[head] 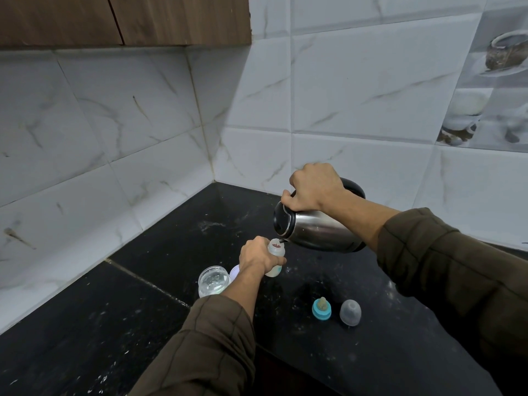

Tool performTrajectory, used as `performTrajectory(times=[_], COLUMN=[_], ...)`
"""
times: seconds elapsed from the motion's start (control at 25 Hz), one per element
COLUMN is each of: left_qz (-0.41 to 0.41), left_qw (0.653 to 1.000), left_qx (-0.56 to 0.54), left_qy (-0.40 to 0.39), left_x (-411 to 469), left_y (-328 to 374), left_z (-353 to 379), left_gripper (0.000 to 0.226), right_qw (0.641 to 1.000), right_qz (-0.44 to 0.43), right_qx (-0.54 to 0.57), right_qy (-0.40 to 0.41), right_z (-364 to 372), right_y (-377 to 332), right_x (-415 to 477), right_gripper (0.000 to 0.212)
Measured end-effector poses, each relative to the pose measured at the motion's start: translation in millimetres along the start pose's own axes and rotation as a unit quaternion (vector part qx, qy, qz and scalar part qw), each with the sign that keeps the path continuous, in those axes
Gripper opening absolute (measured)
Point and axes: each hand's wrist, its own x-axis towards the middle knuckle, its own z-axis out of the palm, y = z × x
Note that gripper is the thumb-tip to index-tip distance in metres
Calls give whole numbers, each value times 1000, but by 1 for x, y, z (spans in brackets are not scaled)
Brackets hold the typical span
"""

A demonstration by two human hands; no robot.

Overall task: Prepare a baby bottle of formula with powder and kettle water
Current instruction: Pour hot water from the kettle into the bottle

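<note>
Black stone counter (114,324): left hand (257,257) curls its fingers round the baby bottle (276,247), mostly hiding its unreadable teal print; right hand (314,187) clenches the tilted steel kettle (320,232) by its handle.

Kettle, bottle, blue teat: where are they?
kettle (320,232): head view, shiny steel side.
bottle (277,250): head view, neck under its open mouth.
blue teat (320,313): head view, front of its blue ring.
</note>
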Motion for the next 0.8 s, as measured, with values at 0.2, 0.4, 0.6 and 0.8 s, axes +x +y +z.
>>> performTrajectory(times=[0.2,0.4,0.6,0.8], left_qz=[-2,-6,-2,0], left_qw=[1000,1000,1000,1000], left_qx=[-9,-13,-11,-4], left_qy=[4,0,2,-1], left_x=[2,3,3,2], left_y=[3,5,6,7], left_z=[1,5,7,8], left_gripper=[49,49,48,49], right_qw=[1000,1000,1000,1000], right_qz=[-6,-11,-10,-8], right_qx=[-5,-5,5,5], right_qy=[1,1,0,-1], right_z=[0,2,3,8], right_y=[4,6,9,12], right_x=[3,2,1,0], right_gripper=[41,43,45,42])
